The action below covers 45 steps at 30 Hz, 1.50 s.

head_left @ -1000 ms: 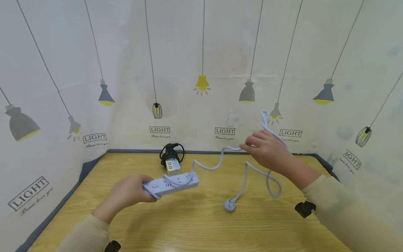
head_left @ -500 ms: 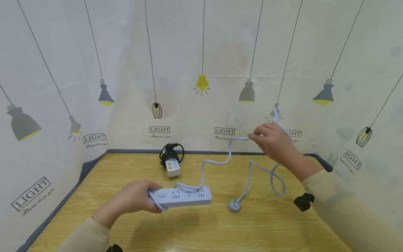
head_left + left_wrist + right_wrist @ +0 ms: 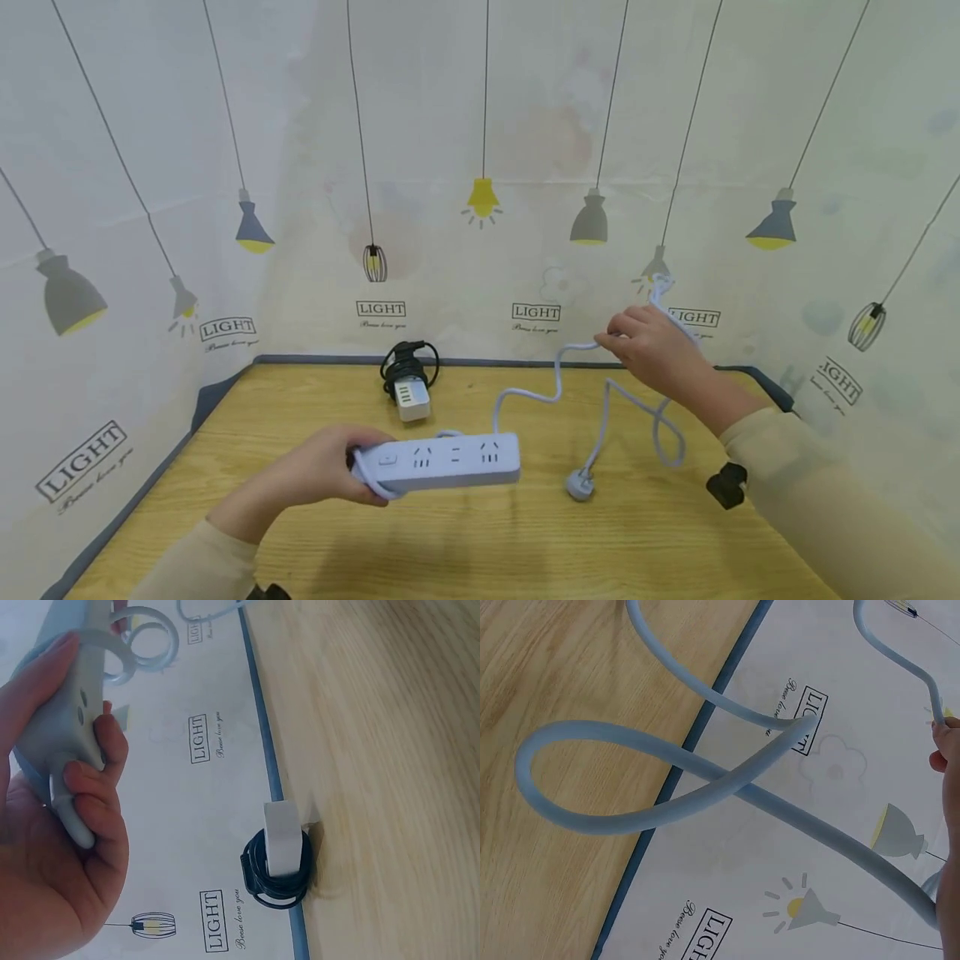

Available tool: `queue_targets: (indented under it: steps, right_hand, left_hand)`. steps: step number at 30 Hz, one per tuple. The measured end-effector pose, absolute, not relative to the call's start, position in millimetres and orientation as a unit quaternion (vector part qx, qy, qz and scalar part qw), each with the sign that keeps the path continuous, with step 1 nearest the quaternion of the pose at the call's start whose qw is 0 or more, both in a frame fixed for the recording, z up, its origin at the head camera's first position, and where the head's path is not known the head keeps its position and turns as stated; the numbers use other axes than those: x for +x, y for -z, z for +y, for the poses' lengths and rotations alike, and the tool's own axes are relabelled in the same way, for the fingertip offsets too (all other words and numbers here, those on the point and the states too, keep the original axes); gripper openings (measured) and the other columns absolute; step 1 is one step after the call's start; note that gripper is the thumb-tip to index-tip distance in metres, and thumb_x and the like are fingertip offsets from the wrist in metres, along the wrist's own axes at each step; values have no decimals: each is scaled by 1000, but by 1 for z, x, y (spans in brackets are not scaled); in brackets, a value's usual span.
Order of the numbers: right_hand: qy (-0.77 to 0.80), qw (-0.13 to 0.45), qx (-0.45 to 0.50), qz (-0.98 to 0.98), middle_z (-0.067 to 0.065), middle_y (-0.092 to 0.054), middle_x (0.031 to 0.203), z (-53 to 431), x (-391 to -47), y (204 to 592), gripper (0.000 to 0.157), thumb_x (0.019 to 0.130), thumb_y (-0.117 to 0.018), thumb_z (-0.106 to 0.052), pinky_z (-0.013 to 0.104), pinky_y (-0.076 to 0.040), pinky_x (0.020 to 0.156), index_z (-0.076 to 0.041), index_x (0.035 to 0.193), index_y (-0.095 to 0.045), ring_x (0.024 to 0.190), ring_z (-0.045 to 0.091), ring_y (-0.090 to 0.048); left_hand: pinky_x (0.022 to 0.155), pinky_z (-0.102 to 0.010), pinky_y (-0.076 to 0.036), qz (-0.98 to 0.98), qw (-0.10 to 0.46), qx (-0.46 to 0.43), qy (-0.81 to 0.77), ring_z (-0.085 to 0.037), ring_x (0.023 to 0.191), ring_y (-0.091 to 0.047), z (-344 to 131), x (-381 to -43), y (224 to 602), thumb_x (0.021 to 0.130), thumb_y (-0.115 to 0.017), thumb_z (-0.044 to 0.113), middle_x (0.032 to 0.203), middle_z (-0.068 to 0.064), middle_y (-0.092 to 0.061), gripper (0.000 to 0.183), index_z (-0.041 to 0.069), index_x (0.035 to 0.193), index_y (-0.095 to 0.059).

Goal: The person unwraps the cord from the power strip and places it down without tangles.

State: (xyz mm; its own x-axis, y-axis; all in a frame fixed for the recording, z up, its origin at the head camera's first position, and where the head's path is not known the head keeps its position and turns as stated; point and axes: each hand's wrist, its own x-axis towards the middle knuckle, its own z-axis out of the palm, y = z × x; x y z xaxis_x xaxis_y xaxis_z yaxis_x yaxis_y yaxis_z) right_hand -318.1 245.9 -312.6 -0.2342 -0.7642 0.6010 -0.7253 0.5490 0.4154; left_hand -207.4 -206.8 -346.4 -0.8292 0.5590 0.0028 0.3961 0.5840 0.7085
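My left hand [image 3: 326, 468] grips one end of a white power strip [image 3: 468, 460], held above the table with its sockets facing me. A turn of white cord [image 3: 371, 477] wraps around that end, by my fingers. In the left wrist view, my fingers also curl by the cord's exit [image 3: 69, 799] at the strip's end. Higher up on the right, my right hand [image 3: 656, 346] pinches the cord [image 3: 558, 375] between thumb and fingers. A loop stands above that hand. Below it the cord hangs in another loop [image 3: 577, 823] and ends in a round plug [image 3: 580, 484].
Farther back on the wooden table [image 3: 465, 550] sits a small white charger block [image 3: 412, 402] with a black cable [image 3: 405, 367] coiled at it. Behind the table's dark back edge hangs a pale cloth [image 3: 420, 167] printed with lamps.
The power strip has moved right and turned; cord that lay across its socket face now passes behind it. My right hand has shifted slightly right with the cord, and the hanging plug swung right.
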Motion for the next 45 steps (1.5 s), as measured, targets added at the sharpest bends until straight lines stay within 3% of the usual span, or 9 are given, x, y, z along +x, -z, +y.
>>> queue_targets:
  steps: [10, 19, 26, 38, 45]
  right_hand:
    - [-61, 342, 463, -816, 5, -60, 78, 241, -320, 325, 18, 76, -78, 4, 37, -43, 62, -2, 92, -75, 69, 21, -52]
    - [-98, 185, 391, -896, 4, -61, 84, 241, -322, 327, 14, 87, -68, 3, 36, -49, 66, 0, 101, -72, 75, 20, -56]
    - [-62, 131, 347, -927, 6, -67, 89, 238, -327, 335, 11, 89, -67, -3, 44, -49, 77, -1, 98, -73, 84, 28, -59]
    - [-169, -25, 255, -952, 21, -64, 114, 218, -329, 351, 27, 98, -54, -5, 47, -49, 88, 7, 120, -63, 106, 37, -60]
    - [-248, -106, 273, -924, 24, -44, 142, 207, -319, 359, 47, 99, -54, -14, 55, -38, 101, 3, 141, -44, 128, 44, -43]
  left_hand:
    - [78, -37, -49, 873, 57, 240, -420, -21, 91, -59, -199, -208, 338, 69, -88, 17, 106, -6, -67, 51, 4, 114, -68]
    - [76, -35, -51, 881, 10, 182, -437, -21, 95, -61, -189, -209, 335, 69, -89, 17, 111, -10, -67, 56, 3, 119, -67]
    - [76, -37, -52, 898, -11, 144, -416, -22, 96, -62, -178, -208, 333, 68, -90, 19, 113, -10, -67, 63, 3, 123, -65]
    - [78, -40, -49, 917, -40, 121, -378, -22, 96, -60, -158, -210, 332, 67, -90, 23, 115, -8, -66, 62, 7, 123, -67]
    - [78, -42, -49, 926, -63, 114, -354, -22, 96, -61, -146, -213, 331, 67, -90, 26, 112, -6, -68, 61, 10, 122, -68]
